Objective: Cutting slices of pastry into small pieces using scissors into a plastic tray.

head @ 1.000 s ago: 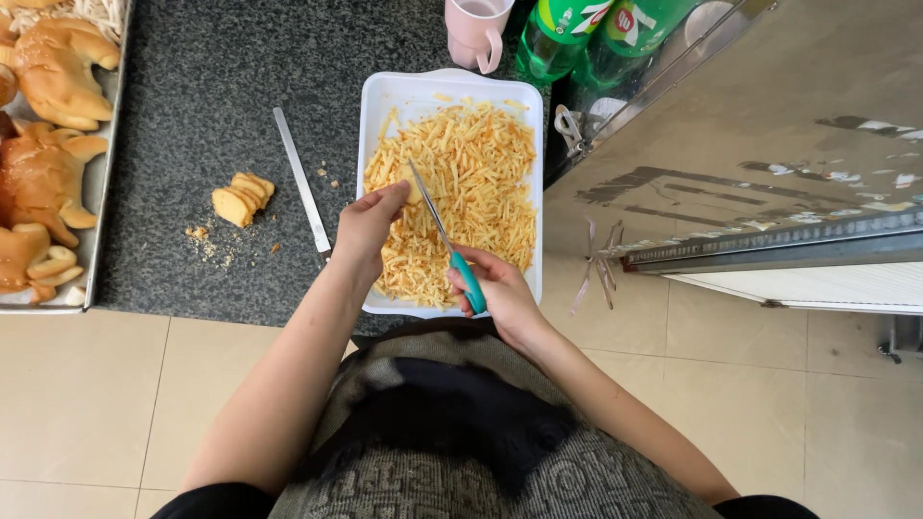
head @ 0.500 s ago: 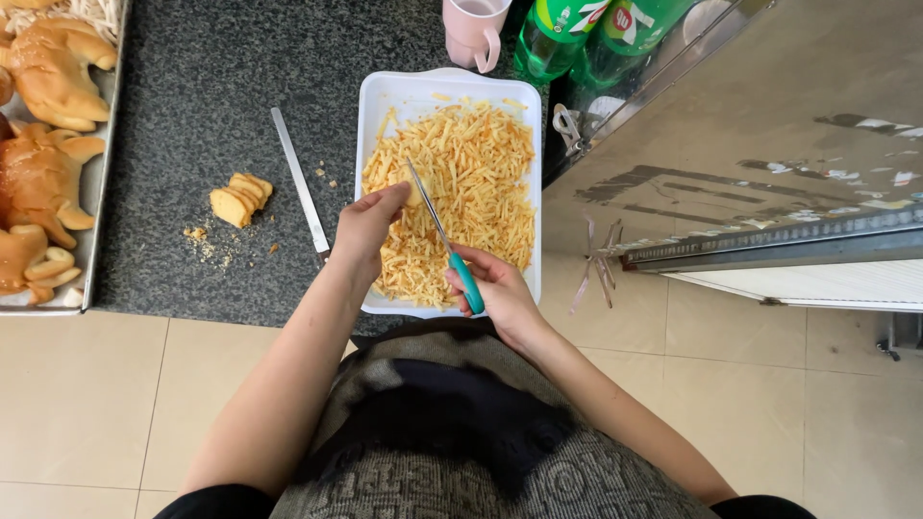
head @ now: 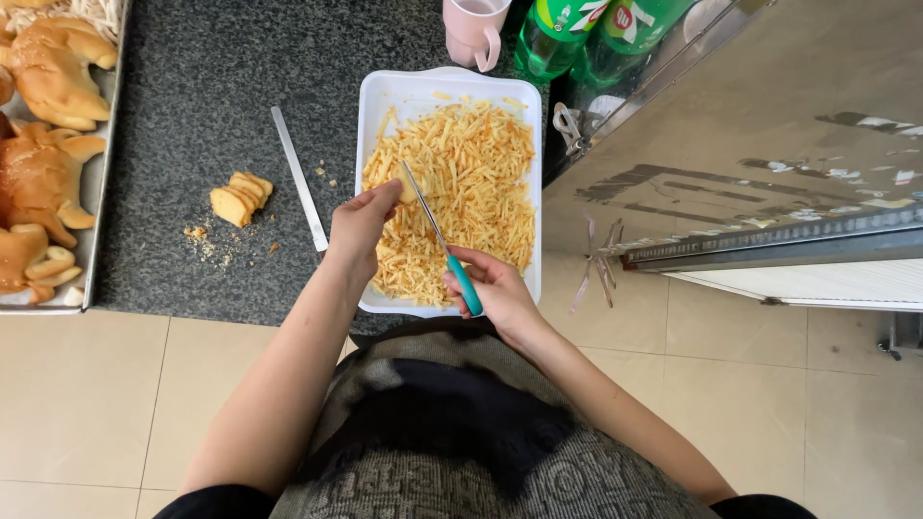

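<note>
Teal-handled thin-bladed knife (head: 444, 245), gripped by the right hand (head: 490, 288), should slice slowly beside the left hand (head: 361, 226) pinching a pale food piece (head: 408, 190) over the white rectangular tray (head: 375, 106)

Bright, even daylight; soft faint shadows; sharp focus throughout; slight wide-angle stretch at edges

Two green bottles (head: 577, 34) at counter's far edge, red-and-white labels (head: 630, 17)

A small knife (head: 440, 235) with a teal handle and thin blade slants over a white tray (head: 377, 106) — its tip meets a pale yellow piece (head: 408, 188) above the heaped orange-yellow shreds (head: 466, 192).
</note>
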